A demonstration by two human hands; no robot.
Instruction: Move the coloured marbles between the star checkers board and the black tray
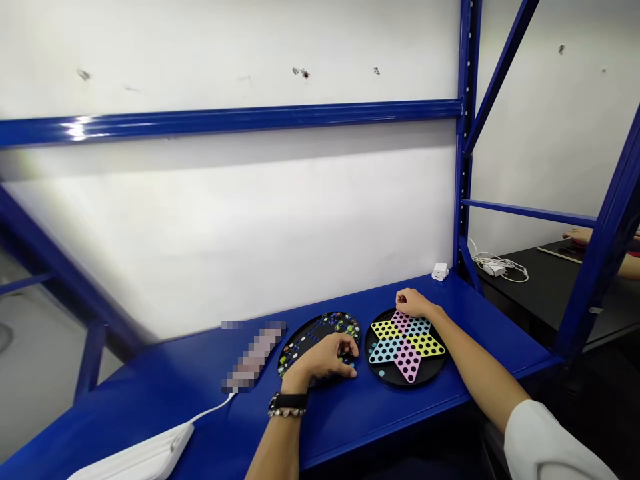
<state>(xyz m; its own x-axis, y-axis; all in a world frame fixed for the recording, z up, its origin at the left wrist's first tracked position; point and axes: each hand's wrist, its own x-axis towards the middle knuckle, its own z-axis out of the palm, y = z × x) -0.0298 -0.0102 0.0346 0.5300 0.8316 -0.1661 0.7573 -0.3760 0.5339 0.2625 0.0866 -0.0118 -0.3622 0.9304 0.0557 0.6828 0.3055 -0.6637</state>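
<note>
A round black Chinese checkers board (409, 361) lies flat, its star of pink, yellow and light blue points full of dark holes. My right hand (414, 303) is at the board's far edge with the fingers curled closed; whatever they hold, if anything, is hidden. To the left lies a round black tray (295, 333) with many small coloured glass marbles (345, 327) scattered in it. Over the tray's near right part is my left hand (327, 358), thumb and fingers apart in a curve, with nothing visible between them. A few light blue discs or marbles (381, 373) sit on the board's left rim.
A pixelated long object (255, 360) lies left of the tray, joined by a white cable to a white power strip (135, 457). A white charger (440, 271) stands at the blue table's back right. Blue rack posts (465, 133) frame the table. Another person's hand (579, 235) rests over a black table.
</note>
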